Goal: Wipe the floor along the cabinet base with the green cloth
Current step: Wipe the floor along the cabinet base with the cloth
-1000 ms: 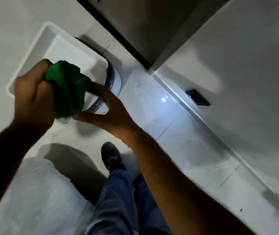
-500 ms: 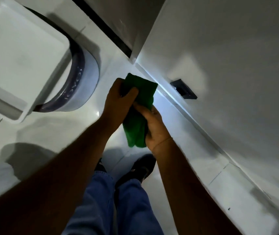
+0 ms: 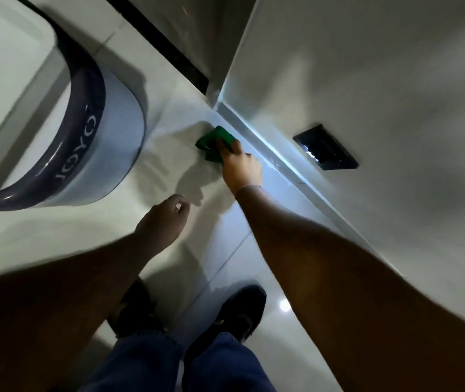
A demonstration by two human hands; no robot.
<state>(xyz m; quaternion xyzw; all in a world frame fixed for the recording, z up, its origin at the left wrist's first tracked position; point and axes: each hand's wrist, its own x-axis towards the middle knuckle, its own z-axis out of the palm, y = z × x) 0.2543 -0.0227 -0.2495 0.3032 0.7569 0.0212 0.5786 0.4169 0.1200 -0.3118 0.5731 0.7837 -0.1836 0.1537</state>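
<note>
A white bin with a dark curved band stands left of the cabinet base — its inside looks bare. The right hand presses the bunched green cloth onto the glossy tiled floor just beside that base; the left hand hangs loosely curled, holding nothing.

The left hand no longer grips the green cloth and now hangs free. The right hand alone now presses it on the floor beside the cabinet base.
</note>
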